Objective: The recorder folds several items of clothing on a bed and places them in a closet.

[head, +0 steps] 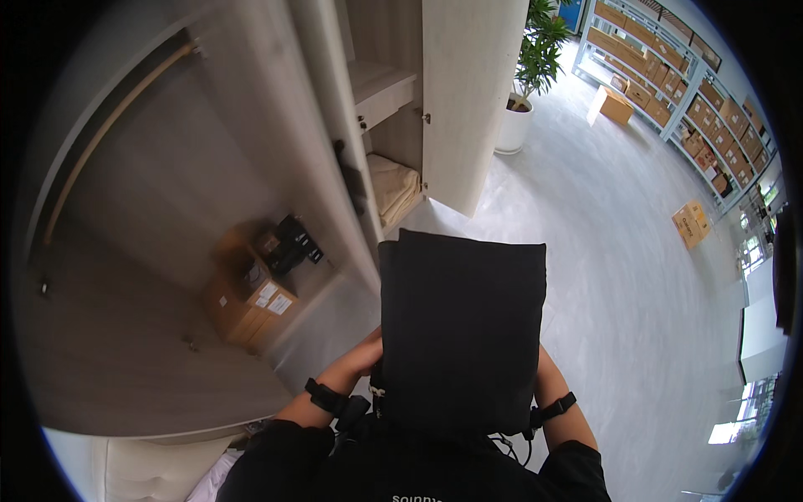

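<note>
A folded black cloth (463, 326), flat on top with squared corners, lies level before my chest, borne from beneath on both sides. My left forearm (326, 392), with a black strap and a small device on it, reaches under the cloth's left edge. On the other side my right forearm (561, 401), also strapped, runs up to its right edge. The cloth covers the fingers of both my left hand and my right hand. Thin black cables hang near the cloth's lower right corner.
An open wardrobe (169, 144) at left holds a cardboard box (241, 314) and black items. Beyond it, beige folded cloth (392, 182) lies in a compartment beside an open door (470, 94). A potted plant (515, 128), a floor carton (691, 224) and loaded shelving (684, 94) stand to the right.
</note>
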### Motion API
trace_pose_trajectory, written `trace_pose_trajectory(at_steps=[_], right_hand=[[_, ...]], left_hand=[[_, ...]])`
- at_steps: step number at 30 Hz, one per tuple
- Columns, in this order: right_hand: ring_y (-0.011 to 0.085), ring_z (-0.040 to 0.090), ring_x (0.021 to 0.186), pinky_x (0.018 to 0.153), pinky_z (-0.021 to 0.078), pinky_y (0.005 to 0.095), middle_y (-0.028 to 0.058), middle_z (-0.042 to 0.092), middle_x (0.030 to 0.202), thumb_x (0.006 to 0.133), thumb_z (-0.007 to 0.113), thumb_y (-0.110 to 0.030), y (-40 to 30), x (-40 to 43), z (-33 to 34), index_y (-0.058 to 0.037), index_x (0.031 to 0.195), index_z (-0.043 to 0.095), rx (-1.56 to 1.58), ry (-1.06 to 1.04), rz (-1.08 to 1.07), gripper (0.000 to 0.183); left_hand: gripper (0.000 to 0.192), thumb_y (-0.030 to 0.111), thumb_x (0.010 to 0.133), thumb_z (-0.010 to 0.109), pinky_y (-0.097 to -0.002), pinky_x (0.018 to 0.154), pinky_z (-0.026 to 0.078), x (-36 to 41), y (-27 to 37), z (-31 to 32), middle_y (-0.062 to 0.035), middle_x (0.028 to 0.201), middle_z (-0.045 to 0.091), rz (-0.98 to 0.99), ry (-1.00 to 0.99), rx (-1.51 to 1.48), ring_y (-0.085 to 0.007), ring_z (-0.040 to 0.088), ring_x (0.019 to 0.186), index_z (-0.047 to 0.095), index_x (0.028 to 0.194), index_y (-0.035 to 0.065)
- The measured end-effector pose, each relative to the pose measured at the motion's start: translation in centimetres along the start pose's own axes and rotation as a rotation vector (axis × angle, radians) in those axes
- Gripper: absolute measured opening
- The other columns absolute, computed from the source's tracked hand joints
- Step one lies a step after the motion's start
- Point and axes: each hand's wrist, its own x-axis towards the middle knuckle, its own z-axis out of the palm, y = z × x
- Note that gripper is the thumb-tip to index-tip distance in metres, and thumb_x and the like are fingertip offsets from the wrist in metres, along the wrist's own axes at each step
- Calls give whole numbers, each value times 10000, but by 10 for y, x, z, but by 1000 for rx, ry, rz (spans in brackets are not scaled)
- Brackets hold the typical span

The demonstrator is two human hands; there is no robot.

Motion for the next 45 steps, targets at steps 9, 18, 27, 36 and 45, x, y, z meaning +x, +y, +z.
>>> trace_pose_trajectory(at_steps=[9,18,27,36,45], right_hand=[[262,506,1193,961,455,369,155,463,1354,912,556,-313,-129,215,-115,-6,1409,332,-38,-93,-16,626],[270,501,1200,969,448,377,159,457,1360,915,543,-336,-280,422,-102,-8,1410,332,-178,-326,-7,630],[278,496,1207,976,442,384,163,452,1366,918,531,-358,-373,612,29,-11,1411,332,-269,-591,8,635],[285,491,1213,983,436,392,167,447,1373,921,518,-381,-376,752,213,-13,1412,332,-248,-900,168,641],[293,486,1220,991,430,399,171,442,1379,925,506,-403,-290,841,298,-16,1413,332,-208,-1038,397,647]], left_hand=[[877,448,876,586,-365,1062,350,201,122,8,-206,1455,281,73,150,-116,-270,328,1332,151,1451,-52],[791,365,869,634,-302,986,421,288,264,-64,-129,1377,424,374,423,-137,-185,469,1212,242,1434,-24],[756,422,851,641,-296,940,455,305,383,-191,-111,1335,494,528,773,-274,-169,523,1164,341,1413,14],[559,408,858,639,-314,869,511,249,462,-259,-108,1195,615,476,1185,-454,-188,621,1018,554,1251,19],[562,407,901,576,-310,824,525,245,432,-322,-120,1136,635,587,1507,-551,-197,637,963,522,1261,-21]])
